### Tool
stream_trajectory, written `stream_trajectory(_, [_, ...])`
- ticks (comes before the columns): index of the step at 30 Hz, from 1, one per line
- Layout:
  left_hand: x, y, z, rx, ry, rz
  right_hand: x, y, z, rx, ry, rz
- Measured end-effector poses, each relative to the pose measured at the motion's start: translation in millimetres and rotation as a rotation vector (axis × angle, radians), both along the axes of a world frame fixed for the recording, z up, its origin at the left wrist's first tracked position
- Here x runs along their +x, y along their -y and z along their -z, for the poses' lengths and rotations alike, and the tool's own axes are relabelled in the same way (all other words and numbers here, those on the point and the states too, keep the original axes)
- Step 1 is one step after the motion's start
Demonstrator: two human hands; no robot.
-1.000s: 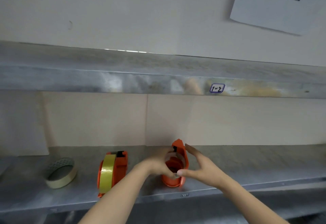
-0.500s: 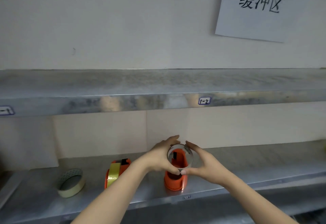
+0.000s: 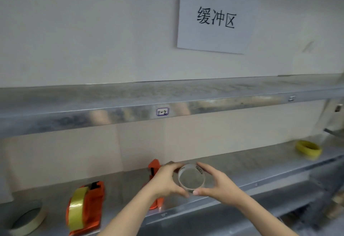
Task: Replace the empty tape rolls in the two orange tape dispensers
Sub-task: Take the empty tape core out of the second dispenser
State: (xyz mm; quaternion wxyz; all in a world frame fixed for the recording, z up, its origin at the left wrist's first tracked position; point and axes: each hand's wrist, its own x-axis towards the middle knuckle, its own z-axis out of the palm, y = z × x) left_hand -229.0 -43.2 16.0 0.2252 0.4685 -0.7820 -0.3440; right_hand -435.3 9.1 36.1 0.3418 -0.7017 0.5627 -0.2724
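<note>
Lower shelf (image 3: 251, 167): sound, but its front lip runs close under my work; anything I drop here could go over the edge, and what lies below is out of view; loaded dispenser (image 3: 84, 209): stands at the left with yellow tape on its wheel; judged finished, and at risk only if my left forearm brushes it; second dispenser (image 3: 154, 167): mostly hidden behind my left hand, only its orange top and a lower corner showing; it stands near the front edge with nothing steadying it, so a knock from my wrist could tip it off; whether its wheel is bare I cannot tell; left hand (image 3: 167, 181) and right hand (image 3: 217, 185): both closed round the empty roll (image 3: 191, 179), fingers over the top and thumbs beneath, holding it in the air just right of that dispenser; the ring looks thin, so too hard a squeeze would likely buckle it and too light a one let it slip; yellow roll (image 3: 309, 148): lies flat, well apart at the far right; fetching it is a long reach, and carrying the empty roll along invites fumbling both; pale ring (image 3: 28, 219): lies flat at the far left; liable to be mistaken for a fresh roll, since I cannot tell how much tape it holds.
</note>
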Motion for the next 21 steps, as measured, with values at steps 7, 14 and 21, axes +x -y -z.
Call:
stream_trajectory(7, [-111.8, 7.1, 34.7, 0.010, -0.028, -0.223, -104.1, 23.7, 30.0, 0.061, -0.030, 0.014])
stream_trajectory(14, [-178.3, 27.4, 48.0, 0.049, 0.017, -0.422, -162.4, 80.4, 42.5, 0.055, -0.168, -0.127])
stream_trajectory(21, [-176.3, 49.6, 77.5, 0.122, 0.118, -0.516, -151.6, 116.2, 67.8, 0.081, -0.251, -0.220])
